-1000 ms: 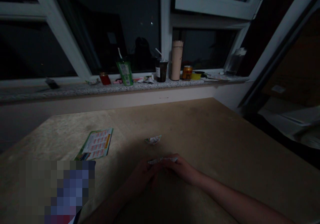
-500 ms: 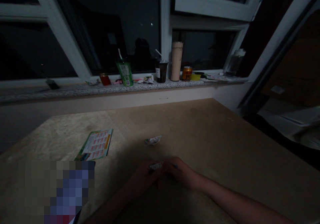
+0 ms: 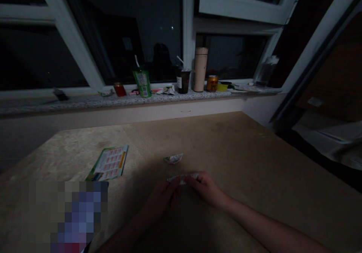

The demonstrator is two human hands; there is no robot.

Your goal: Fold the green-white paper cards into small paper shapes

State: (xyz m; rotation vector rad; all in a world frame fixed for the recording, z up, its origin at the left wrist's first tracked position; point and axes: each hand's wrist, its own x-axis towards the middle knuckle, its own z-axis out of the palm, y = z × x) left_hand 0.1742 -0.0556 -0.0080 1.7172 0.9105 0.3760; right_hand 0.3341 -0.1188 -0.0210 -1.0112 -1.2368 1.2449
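Between both hands is a small strip of folded printed paper (image 3: pixel 183 180), light with dark marks. My left hand (image 3: pixel 164 194) pinches its left part, thumb on top. On the right part, my right hand (image 3: pixel 206 189) grips it the same way, thumb pointing inward. The fingers beneath the paper are mostly hidden, and the light is dim. Just beyond the hands, a small folded paper boat-like piece (image 3: pixel 173 158) with printed colours lies on the table (image 3: pixel 226 143). Neither hand touches it.
A green-edged printed sheet (image 3: pixel 109 163) lies left on the table, near a pixelated blurred area. Along the windowsill (image 3: pixel 113 101) stand a red jar (image 3: pixel 120 89), a green cup (image 3: pixel 143 82), a dark cup (image 3: pixel 183 82), a pink flask (image 3: pixel 200 70) and a gold can (image 3: pixel 212 83).
Both hands have shifted slightly away from me, and the thumbs now lie along the paper strip. More of the strip shows, spread flatter between the hands. The folded piece on the table stays put.
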